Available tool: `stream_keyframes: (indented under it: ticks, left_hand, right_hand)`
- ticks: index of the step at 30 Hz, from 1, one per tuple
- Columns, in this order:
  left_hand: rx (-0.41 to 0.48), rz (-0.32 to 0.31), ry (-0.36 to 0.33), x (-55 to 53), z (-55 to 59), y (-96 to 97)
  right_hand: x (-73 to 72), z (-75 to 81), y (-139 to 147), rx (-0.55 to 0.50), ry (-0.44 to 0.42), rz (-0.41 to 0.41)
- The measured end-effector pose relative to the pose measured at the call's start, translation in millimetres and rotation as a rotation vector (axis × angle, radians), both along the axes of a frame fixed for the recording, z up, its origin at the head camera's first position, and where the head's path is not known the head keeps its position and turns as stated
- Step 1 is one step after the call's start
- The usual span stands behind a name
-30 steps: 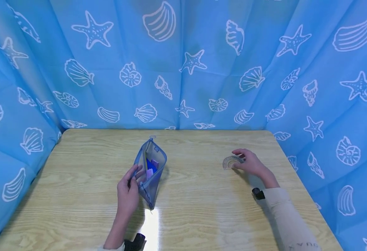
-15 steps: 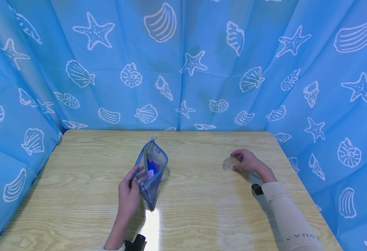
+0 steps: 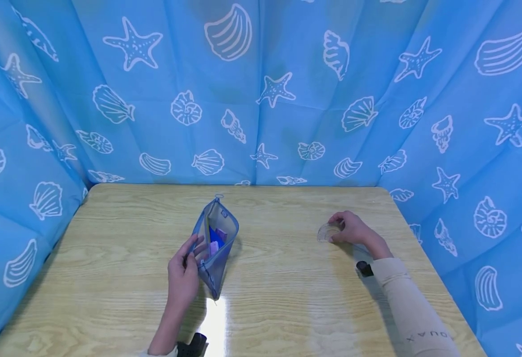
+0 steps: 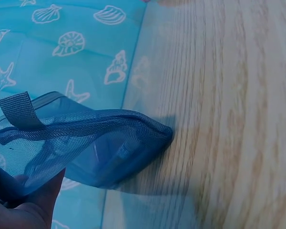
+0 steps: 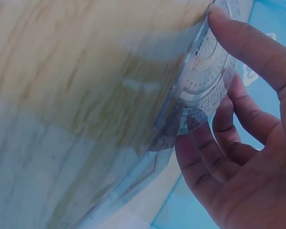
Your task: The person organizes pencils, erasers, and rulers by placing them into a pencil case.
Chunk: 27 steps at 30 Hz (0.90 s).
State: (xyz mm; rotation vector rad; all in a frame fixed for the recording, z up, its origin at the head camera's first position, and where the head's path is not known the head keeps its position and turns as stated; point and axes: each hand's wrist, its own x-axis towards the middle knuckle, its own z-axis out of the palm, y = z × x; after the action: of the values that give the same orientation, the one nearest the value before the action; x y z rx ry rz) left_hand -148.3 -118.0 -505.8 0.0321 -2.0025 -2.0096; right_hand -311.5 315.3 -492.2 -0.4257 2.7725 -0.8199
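My left hand (image 3: 184, 275) grips the near-left edge of a blue mesh zip pouch (image 3: 223, 255), thumb outside and fingers inside its mouth. The pouch gapes; blue and pink-purple items (image 3: 217, 239) show inside it. In the left wrist view the pouch's mesh side (image 4: 119, 157) reaches down to the table, with part of the hand (image 4: 33, 210) at the lower left. Over at the right, my right hand (image 3: 355, 230) holds a clear protractor (image 3: 324, 232) by its edge. The right wrist view shows the thumb at the protractor's (image 5: 205, 78) straight edge and the fingers beneath its curve.
Below the protractor in the right wrist view lies a transparent plastic piece with ruled markings (image 5: 126, 183). The wooden table (image 3: 270, 277) stretches between both hands. A blue curtain with white shell prints (image 3: 283, 134) closes off the back and sides.
My right hand has shifted very slightly, and the protractor in it now looks paler and a little tilted. My left hand keeps its hold on the pouch.
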Motion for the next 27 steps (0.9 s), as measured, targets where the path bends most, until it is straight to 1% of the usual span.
stream_keyframes:
  ticks: [3, 8, 15, 21, 25, 27]
  left_hand:
    - [-0.002, -0.001, 0.001, 0.2, 0.5, 0.4]
    - [-0.009, -0.013, 0.002, -0.9, 2.3, 0.8]
    - [0.001, -0.014, -0.016, -1.0, 1.4, 2.0]
    - [-0.012, -0.019, -0.012, -2.1, 1.8, 3.4]
    - [-0.018, -0.015, -0.017, -1.9, 1.2, 4.0]
    - [-0.02, -0.017, -0.017, -2.2, 1.0, 4.4]
  right_hand:
    - [0.5, -2.1, 0, -0.013, 0.0, -0.022]
    - [0.0, -4.5, 3, -0.035, 0.007, -0.033]
    - [4.7, -3.1, 3, -0.065, 0.023, 0.003]
    - [8.2, -1.3, 4, -0.072, 0.037, 0.025]
    - [9.8, -1.6, 7, -0.089, 0.01, 0.042]
    - [10.0, -3.1, 8, -0.101, -0.009, 0.03]
